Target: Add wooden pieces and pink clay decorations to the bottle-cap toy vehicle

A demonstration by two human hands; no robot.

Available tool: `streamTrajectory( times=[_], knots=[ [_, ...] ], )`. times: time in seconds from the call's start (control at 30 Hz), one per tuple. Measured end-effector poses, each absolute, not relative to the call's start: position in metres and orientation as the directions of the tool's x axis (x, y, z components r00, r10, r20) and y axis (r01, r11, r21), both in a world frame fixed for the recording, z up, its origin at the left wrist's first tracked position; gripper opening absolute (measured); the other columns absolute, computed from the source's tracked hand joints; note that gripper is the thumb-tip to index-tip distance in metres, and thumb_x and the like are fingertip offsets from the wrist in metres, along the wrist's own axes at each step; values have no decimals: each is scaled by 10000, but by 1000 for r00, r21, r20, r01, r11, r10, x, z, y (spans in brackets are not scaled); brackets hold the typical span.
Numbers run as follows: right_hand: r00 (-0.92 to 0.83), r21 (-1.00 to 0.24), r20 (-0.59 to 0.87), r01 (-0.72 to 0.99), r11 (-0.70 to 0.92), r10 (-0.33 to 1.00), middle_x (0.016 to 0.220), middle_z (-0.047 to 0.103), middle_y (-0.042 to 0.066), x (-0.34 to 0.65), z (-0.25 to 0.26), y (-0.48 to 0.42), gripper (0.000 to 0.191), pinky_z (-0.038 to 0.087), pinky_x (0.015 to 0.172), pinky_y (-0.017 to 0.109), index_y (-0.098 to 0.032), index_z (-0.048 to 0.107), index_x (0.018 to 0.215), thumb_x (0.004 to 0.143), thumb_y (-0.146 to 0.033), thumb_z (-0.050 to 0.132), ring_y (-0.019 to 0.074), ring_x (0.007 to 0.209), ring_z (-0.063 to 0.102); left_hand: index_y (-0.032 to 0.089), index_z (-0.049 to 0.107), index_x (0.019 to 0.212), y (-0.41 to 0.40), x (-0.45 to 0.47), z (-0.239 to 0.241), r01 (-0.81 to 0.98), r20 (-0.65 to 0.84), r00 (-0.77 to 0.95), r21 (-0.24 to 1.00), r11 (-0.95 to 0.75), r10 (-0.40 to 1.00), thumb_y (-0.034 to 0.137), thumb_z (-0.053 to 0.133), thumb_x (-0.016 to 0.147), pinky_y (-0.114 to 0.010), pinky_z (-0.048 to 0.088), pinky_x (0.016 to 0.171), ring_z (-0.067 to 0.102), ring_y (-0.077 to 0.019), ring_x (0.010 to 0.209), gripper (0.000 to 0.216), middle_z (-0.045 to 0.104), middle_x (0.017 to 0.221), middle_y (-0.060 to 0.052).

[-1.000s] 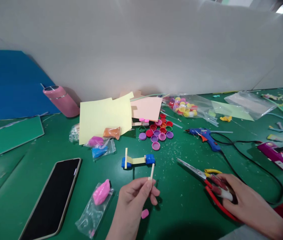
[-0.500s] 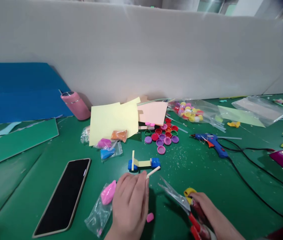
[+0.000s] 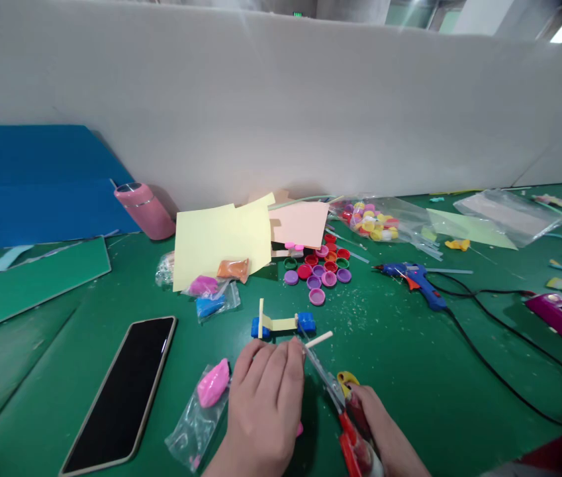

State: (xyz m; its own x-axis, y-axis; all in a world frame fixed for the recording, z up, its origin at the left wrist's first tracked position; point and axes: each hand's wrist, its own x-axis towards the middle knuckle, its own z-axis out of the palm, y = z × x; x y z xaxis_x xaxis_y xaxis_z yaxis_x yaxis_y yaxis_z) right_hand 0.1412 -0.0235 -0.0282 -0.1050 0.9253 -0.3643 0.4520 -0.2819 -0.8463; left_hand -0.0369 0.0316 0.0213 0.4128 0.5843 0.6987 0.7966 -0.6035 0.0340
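My left hand (image 3: pixel 268 397) is closed on a thin cream-coloured stick (image 3: pixel 320 339), whose end pokes out to the right past the fingertips. My right hand (image 3: pixel 377 424) grips red-handled scissors (image 3: pixel 327 379), their blades reaching up to the stick beside my left fingertips. Something yellow (image 3: pixel 347 381) sits by the right fingers, near the scissors' pivot. Just beyond my left hand stands a small piece with blue blocks (image 3: pixel 306 322) at both ends, a pale strip between them and an upright stick. A pink lump of clay (image 3: pixel 214 383) lies on a clear bag left of my left hand.
A phone (image 3: pixel 122 391) lies at the left. Several bottle caps (image 3: pixel 316 296) are scattered behind the blue-ended piece. A blue glue gun (image 3: pixel 414 278) with a black cord rests at the right. Yellow paper (image 3: pixel 221 238), a pink flask (image 3: pixel 145 211) and a bag of caps (image 3: pixel 373 222) stand farther back.
The scissors have moved left, from apart to the stick, and their blades look closer together. My left hand and the stick have shifted slightly right. The small pink piece is now mostly covered.
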Motion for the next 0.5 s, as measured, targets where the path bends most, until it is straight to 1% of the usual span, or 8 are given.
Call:
streamTrajectory(
  times=[0.1, 0.17, 0.23, 0.3, 0.4, 0.43, 0.5],
  knots=[
    [-55, -814, -390, 486, -317, 919, 1123, 538, 90, 138, -30, -23, 549, 407, 867, 317, -197, 477, 1175, 631, -174, 547, 245, 998, 537, 103, 577, 976, 31, -34, 22, 793, 695, 425, 24, -609, 580, 44, 448, 800, -403, 417, 782, 620, -210, 739, 226, 693, 768, -104],
    [-40, -803, -415, 486, -345, 909, 1155, 529, 96, 137, -32, -23, 528, 379, 903, 336, -195, 478, 1178, 653, -172, 529, 250, 1038, 518, 105, 583, 954, 31, -32, 23, 796, 692, 428, 15, -605, 581, 40, 456, 802, -393, 409, 779, 621, -200, 717, 208, 695, 753, -93],
    [-39, -799, -423, 488, -352, 905, 1183, 520, 104, 137, -34, -23, 534, 361, 923, 357, -184, 481, 1176, 646, -180, 541, 265, 1063, 505, 103, 584, 935, 32, -31, 25, 798, 691, 433, 4, -603, 578, 35, 468, 800, -388, 401, 776, 621, -196, 702, 191, 698, 742, -88],
    [-48, -801, -420, 490, -345, 906, 1199, 521, 90, 137, -33, -23, 563, 368, 921, 373, -214, 480, 1177, 622, -187, 570, 287, 1079, 499, 87, 582, 935, 33, -30, 27, 793, 681, 451, -9, -609, 577, 27, 477, 796, -390, 393, 776, 621, -201, 706, 184, 700, 743, -94],
    [-52, -803, -414, 492, -337, 909, 1214, 526, 37, 137, -29, -23, 627, 407, 887, 367, -314, 458, 1187, 591, -172, 594, 302, 1092, 501, 62, 581, 932, 34, -30, 29, 782, 669, 480, -33, -622, 567, 15, 474, 793, -396, 380, 781, 618, -206, 705, 181, 702, 741, -106],
    [-52, -802, -415, 494, -337, 908, 1222, 523, 34, 136, -28, -24, 640, 414, 881, 364, -323, 451, 1191, 587, -172, 596, 303, 1092, 504, 61, 582, 927, 34, -30, 30, 778, 669, 487, -40, -627, 562, 14, 469, 795, -397, 377, 783, 617, -207, 703, 180, 703, 737, -107],
    [-54, -801, -413, 497, -335, 909, 1240, 512, 75, 135, -26, -24, 633, 405, 894, 368, -266, 443, 1204, 593, -194, 591, 306, 1096, 503, 63, 587, 918, 34, -30, 31, 766, 674, 497, -45, -641, 547, 23, 455, 804, -397, 376, 783, 618, -208, 701, 179, 705, 735, -107]
  ],
)
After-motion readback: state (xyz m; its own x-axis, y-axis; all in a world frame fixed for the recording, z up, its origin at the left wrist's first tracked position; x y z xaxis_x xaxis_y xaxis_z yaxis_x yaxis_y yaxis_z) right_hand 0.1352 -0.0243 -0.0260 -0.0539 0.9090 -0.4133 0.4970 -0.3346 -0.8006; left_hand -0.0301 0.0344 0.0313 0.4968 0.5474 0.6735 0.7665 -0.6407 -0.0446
